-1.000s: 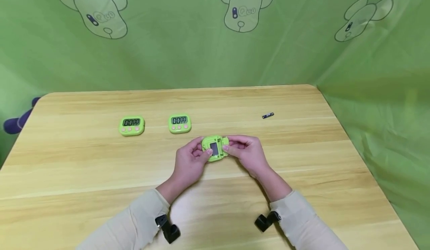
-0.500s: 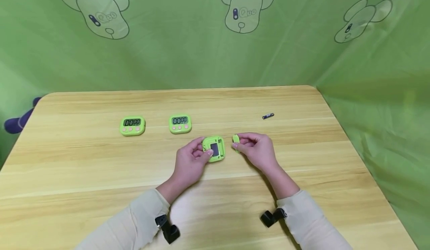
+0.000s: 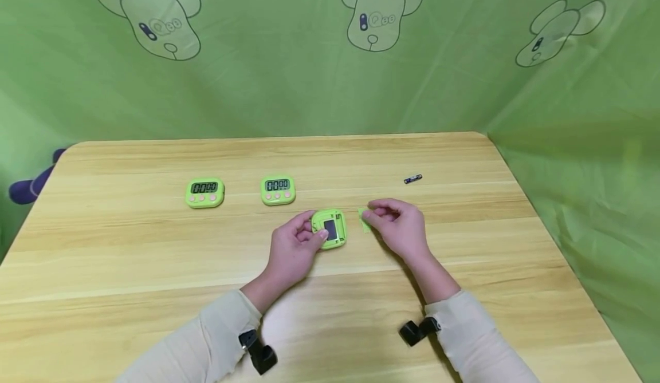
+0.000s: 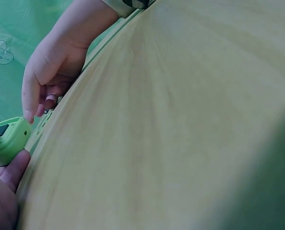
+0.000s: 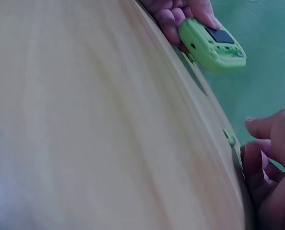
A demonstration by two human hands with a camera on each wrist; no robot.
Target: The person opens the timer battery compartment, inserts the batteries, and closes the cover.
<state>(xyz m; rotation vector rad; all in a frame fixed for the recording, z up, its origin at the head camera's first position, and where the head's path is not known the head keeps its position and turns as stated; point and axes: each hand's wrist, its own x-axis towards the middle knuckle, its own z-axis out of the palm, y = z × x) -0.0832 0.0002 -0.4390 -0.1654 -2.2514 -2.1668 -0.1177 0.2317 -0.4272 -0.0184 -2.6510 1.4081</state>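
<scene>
My left hand (image 3: 296, 245) grips a green digital timer (image 3: 337, 222), back side up, thumb on its dark rectangular patch. Its battery compartment lies uncovered along the right side, and I see no battery in it. A small green battery cover (image 3: 363, 221) lies on the table just right of the timer. Over the cover hovers my right hand (image 3: 399, 228), thumb and fingers parted. In the right wrist view, the cover (image 5: 230, 137) sits apart from the fingertips on the table edge line. The timer (image 5: 212, 45) is held slightly above the wood.
Two more green timers, the left one (image 3: 204, 193) and the middle one (image 3: 278, 190), lie face up with zeros on their displays. A dark AAA-looking battery (image 3: 413, 178) lies at the back right of the wooden table (image 3: 154, 245). Green curtain (image 3: 289, 85) hangs behind.
My right hand has pulled the battery cover off the timer to the right, set it on the table and let go. My left hand keeps the timer in about the same place.
</scene>
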